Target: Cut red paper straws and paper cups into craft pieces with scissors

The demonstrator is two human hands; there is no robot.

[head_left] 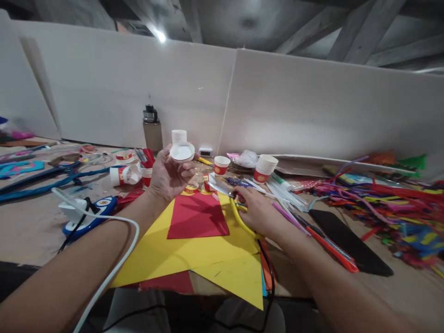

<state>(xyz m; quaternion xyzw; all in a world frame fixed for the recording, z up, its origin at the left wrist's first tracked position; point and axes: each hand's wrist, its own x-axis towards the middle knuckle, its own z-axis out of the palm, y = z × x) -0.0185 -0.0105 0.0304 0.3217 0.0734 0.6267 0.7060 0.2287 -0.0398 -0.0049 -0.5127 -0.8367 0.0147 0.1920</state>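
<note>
Raised over the table, my left hand holds a shallow round white piece that looks like the cut-off bottom of a paper cup. My right hand grips scissors with yellow handles, their blades pointing left towards small white and red paper scraps. Whether the blades are parted is hard to make out. Below both hands lies a red sheet on top of yellow sheets. A single red-and-white paper cup stands just beyond the scissors.
Stacked paper cups stand at the back right. A dark bottle is near the white wall panel. Colourful pipe cleaners heap at right, beside a black flat object and a red cutter knife. A white cable crosses my left forearm.
</note>
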